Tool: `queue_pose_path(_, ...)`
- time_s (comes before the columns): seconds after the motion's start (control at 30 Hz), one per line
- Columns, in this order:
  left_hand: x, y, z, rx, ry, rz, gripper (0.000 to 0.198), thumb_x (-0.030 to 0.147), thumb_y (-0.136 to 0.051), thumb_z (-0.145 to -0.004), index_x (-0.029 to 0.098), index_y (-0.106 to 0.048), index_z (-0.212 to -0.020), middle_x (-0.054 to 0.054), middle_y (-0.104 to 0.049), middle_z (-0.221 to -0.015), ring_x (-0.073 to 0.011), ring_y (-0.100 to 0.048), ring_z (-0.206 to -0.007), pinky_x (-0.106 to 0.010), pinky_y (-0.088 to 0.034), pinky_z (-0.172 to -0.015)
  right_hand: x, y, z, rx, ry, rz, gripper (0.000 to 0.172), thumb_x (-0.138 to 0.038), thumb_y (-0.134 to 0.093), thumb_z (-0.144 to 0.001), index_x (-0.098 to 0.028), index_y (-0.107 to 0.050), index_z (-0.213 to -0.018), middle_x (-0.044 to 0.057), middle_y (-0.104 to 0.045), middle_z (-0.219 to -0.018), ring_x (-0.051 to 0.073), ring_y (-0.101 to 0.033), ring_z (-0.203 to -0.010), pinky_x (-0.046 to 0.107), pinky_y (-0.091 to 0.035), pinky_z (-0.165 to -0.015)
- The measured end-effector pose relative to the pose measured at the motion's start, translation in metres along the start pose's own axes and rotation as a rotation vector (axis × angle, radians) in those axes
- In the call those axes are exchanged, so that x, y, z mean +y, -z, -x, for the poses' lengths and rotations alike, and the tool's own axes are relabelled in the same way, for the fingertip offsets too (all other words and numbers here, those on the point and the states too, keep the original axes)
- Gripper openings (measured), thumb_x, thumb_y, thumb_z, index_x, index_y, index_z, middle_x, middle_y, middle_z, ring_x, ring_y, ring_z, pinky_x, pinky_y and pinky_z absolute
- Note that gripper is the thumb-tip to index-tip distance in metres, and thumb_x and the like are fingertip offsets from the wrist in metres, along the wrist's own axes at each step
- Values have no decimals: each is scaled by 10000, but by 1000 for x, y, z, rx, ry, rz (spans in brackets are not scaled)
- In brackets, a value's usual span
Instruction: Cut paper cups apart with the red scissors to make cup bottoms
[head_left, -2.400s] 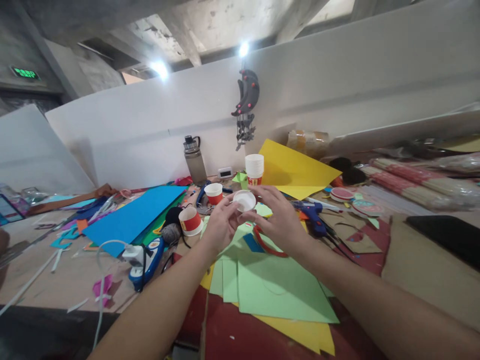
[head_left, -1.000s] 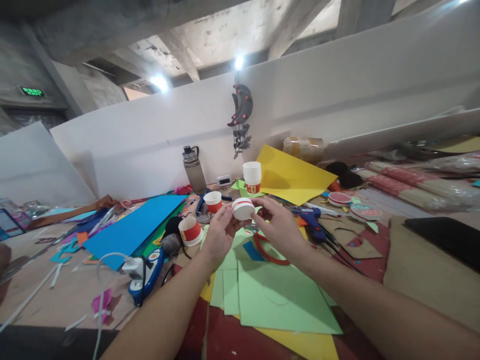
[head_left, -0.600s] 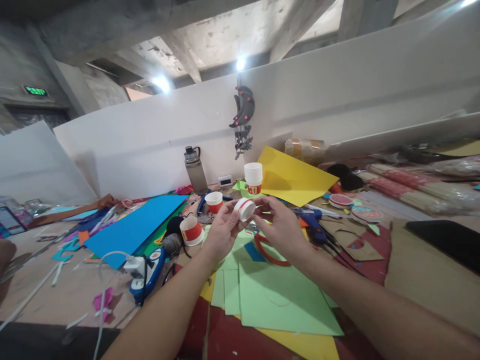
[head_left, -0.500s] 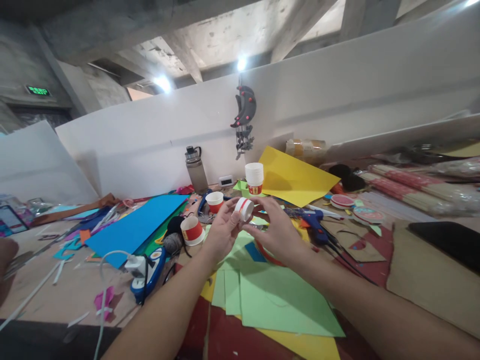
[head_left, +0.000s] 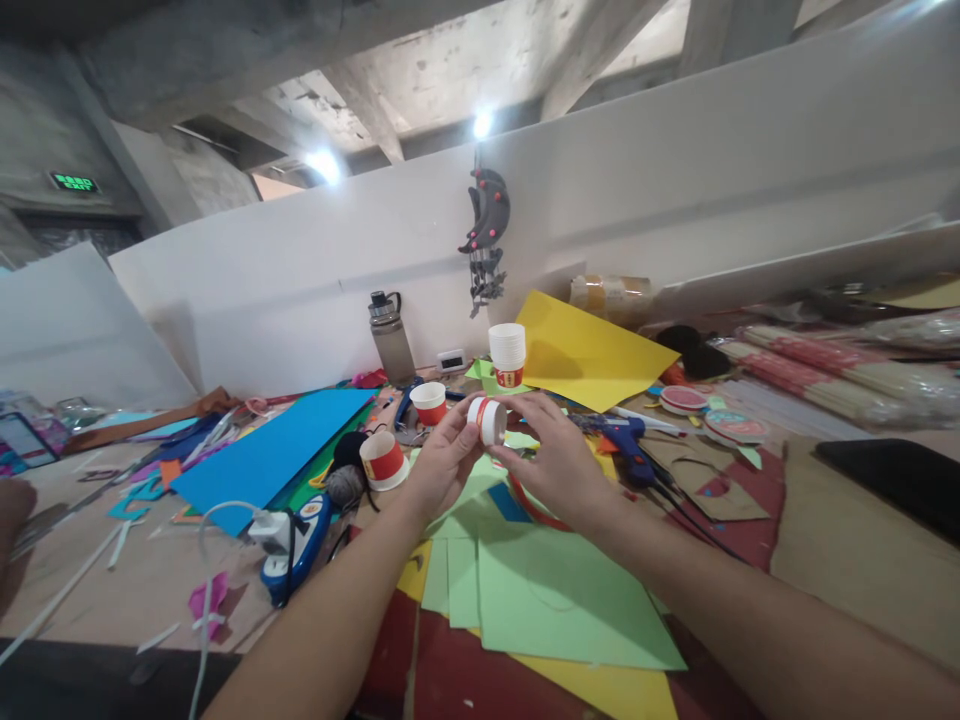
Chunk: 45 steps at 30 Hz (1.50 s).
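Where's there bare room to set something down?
Brown cardboard below the black slab looks bare, as does tan tabletop left of the magenta scrap. It's crowded around the left hand and right hand, from the grey yarn ball to the glue gun.

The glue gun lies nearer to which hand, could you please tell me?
Right. The right hand is just left of the glue gun; the left hand is farther left, past the right hand.

Red-striped white cup [head_left: 491, 422], pale-green sheets [head_left: 570, 610]
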<state>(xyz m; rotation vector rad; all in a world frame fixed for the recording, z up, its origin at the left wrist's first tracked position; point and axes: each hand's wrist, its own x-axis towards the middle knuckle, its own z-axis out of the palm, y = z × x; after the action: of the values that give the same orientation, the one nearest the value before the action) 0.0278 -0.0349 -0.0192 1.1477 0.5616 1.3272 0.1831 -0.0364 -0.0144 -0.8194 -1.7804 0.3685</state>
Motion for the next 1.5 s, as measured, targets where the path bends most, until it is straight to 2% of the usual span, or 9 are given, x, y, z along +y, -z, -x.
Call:
queue_pose_path(0.33, 1, 2, -4, 14, -49, 6, 432, 352, -676, -771, 195, -603, -1166, -85, -623, -1159, -182, -578, -1017, -285, -446, -858, 1, -1, 1, -13, -102, -199, 442, -278, -649, -797, -218, -531, -1219, 100, -523, -1195, 191, -609, -967, 381, -531, -884)
queue_pose_path(0.57, -1, 3, -3, 5, -47, 1, 492, 325, -745, -700, 188, -621, -1156, -97, -630, -1158, -199, -580, -1026, -289, -425, -878, 1, -1, 0, -34, -105, -138, 412, -242, -659, -781, -203, -560, -1179, 101, -528, -1154, 180, -603, -914, 377, -540, -857)
queue_pose_path(0.73, -1, 3, -3, -5, -53, -45, 477, 299, -720, -730, 198, -619, -1185, -90, -641, -1156, -192, -575, -1039, -288, -413, -902, 0, 0, 0, -36, -100, -100, 423, -223, -663, -769, -206, -558, -1178, 101, -530, -1149, 178, -601, -900, 374, -542, -847)
queue_pose_path(0.9, -2, 5, -3, 15, -45, -84, 438, 332, -671, -775, 196, -618, -1187, -97, -631, -1183, -209, -587, -1039, -302, -451, -866, -2, 3, -3, -41, -124, -93, 388, -252, -651, -777, -190, -570, -1152, 115, -541, -1144, 201, -603, -946, 381, -540, -847)
queue_pose_path(1.07, -3, 7, -4, 9, -56, -149, 393, 310, -643, -802, 203, -620, -1179, -92, -637, -1168, -204, -593, -1023, -300, -470, -845, -1, 3, -3, -69, -169, -122, 455, -265, -645, -781, -205, -535, -1218, 119, -519, -1174, 173, -615, -867, 355, -563, -765)
queue_pose_path(1.23, -2, 8, -3, -30, -64, -189, 408, 309, -618, -822, 205, -599, -1216, -97, -611, -1218, -214, -579, -1054, -329, -457, -888, 5, 2, -1, -113, -136, -113, 508, -257, -631, -798, -273, -506, -1291, 83, -518, -1126, 164, -613, -838, 366, -559, -773)
queue_pose_path(1.5, -5, 10, -4, -27, -67, -212, 424, 316, -624, -813, 226, -595, -1227, -82, -602, -1238, -215, -561, -1083, -331, -443, -912, 10, 3, -2, -128, 2, 58, 542, -235, -593, -829, -306, -452, -1348, 84, -527, -1089, 224, -573, -993, 430, -502, -887)
